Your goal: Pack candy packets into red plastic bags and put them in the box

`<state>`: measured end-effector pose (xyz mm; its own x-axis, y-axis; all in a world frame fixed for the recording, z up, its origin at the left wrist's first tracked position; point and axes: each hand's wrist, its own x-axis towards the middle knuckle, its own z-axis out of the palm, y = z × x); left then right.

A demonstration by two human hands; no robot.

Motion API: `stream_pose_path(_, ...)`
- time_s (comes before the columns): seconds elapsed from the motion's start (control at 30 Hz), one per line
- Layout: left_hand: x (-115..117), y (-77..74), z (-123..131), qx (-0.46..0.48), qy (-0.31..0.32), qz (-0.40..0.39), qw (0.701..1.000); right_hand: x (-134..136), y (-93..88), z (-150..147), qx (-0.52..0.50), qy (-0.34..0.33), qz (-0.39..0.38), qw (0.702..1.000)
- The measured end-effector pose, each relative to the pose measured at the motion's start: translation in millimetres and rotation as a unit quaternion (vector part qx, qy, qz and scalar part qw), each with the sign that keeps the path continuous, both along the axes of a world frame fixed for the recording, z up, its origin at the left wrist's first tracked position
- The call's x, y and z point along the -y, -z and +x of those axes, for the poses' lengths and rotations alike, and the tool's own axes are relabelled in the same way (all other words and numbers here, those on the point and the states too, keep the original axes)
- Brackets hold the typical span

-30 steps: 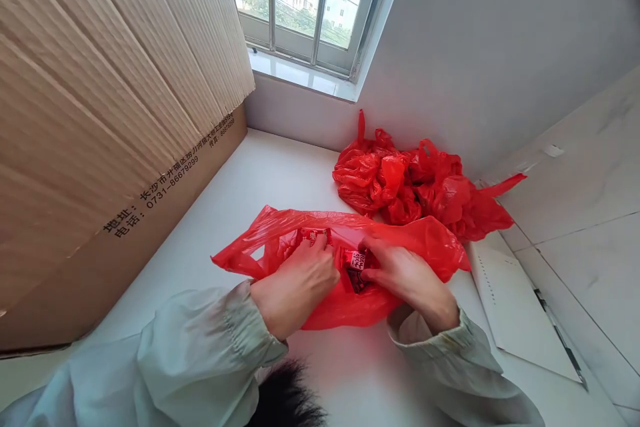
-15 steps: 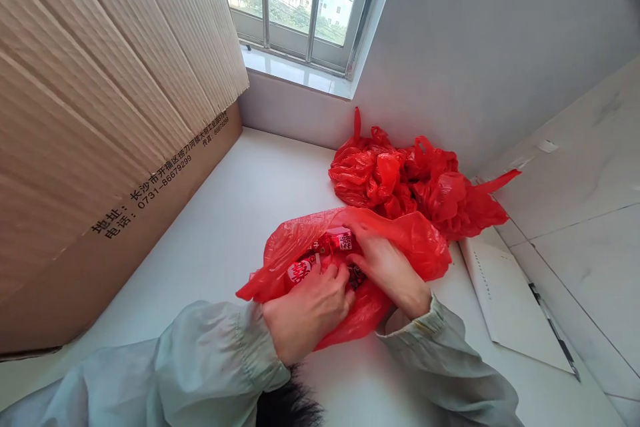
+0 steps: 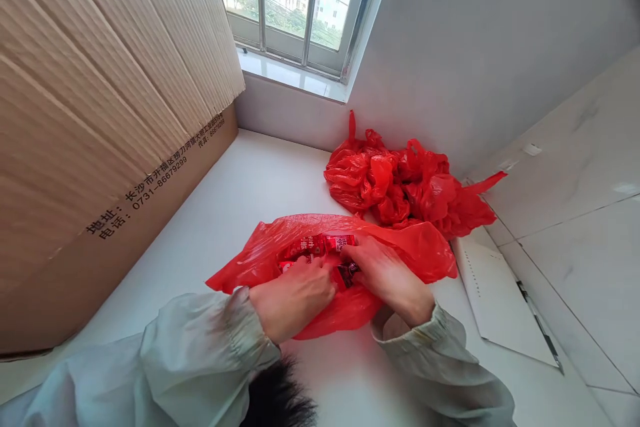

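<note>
The open red bag [image 3: 417, 248] is at ctr of frame, w/ small red pkts [image 3: 306, 245] inside. Your L hand [image 3: 297, 292] and R hand [image 3: 387, 273] are both in its mouth, fingers bent over pkts; whether they grip any, I cannot tell. Heaped red bags [image 3: 370, 177] lie just behind, carton [image 3: 125, 67] upper L, white book [image 3: 503, 300] lower R.

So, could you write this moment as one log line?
left hand: inside open red bag, at packets | right hand: inside same bag, at packets | beyond: bunched red bags | left side: cardboard box
</note>
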<state>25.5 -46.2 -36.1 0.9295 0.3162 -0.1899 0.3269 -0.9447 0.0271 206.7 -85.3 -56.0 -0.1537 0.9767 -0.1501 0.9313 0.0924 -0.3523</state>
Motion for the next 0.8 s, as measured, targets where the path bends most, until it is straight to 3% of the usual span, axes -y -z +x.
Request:
stream_pose_path(0.13, -6, -4.5, -1, 0.039, -0.032, -0.064, 0.997, 0, -1.0, 1, 0.037, -0.002, 0.001, 0.999)
stream_pose_path(0.3, -19, -5.0, -4, 0.174, -0.121, -0.14, 0.967, -3, -22.0, -2, -0.094, -0.032, 0.013, 0.995)
stream_pose_path(0.57, -46, -16.8, -1, 0.279, -0.119, -0.307, 0.902, -3, -49.5, -5, -0.195, 0.014, 0.067, 0.978)
stream_pose_path(0.8, -51, -25.4, -4, 0.303, -0.142, -0.389, 0.858, -2, -56.6, 11, -0.349, 0.057, 0.002, 0.935)
